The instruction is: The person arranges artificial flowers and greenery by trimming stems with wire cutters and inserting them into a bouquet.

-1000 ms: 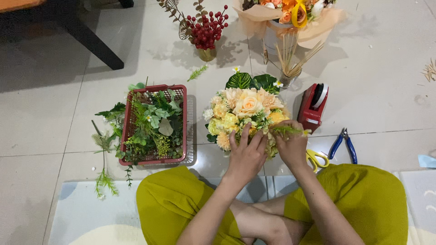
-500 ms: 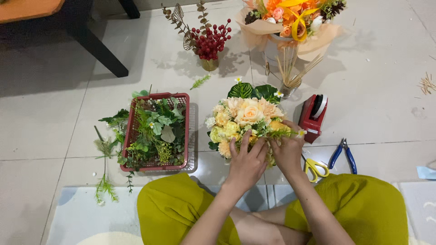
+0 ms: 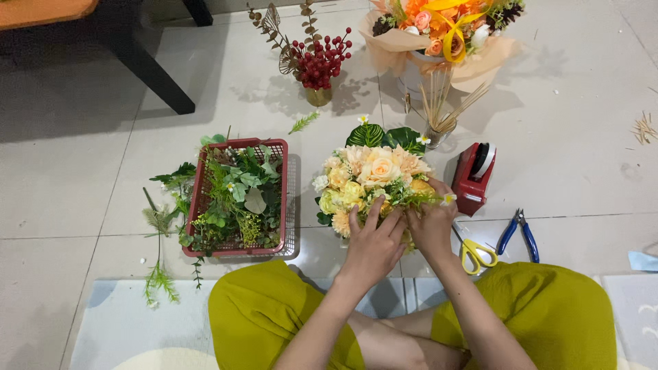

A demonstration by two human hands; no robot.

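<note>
1. As seen from above, a seated person in yellow-green trousers works on a flower arrangement (image 3: 373,181) of peach and yellow blooms at the centre of the frame, on the tiled floor (image 3: 82,178).
2. Left hand (image 3: 373,243): fingers spread narrowly and laid against the near side of the arrangement, steadying it; nothing separate is held.
3. Right hand (image 3: 432,223): fingers curled at the arrangement's lower right edge, apparently pinching a small white-flowered sprig (image 3: 445,199); the grip itself is partly hidden, so this cannot be told for certain.
4. Step in hand, as judged: a filler stem is being set into the right flank of the arrangement. Seating it calls for a steady hold by the left hand and a short push inward.
5. Surroundings: red basket of greenery (image 3: 236,199) at left; red tape dispenser (image 3: 474,178), yellow scissors (image 3: 476,253) and blue pliers (image 3: 519,233) at right; berry vase (image 3: 319,68) and wrapped orange bouquet (image 3: 439,34) at top.
</note>
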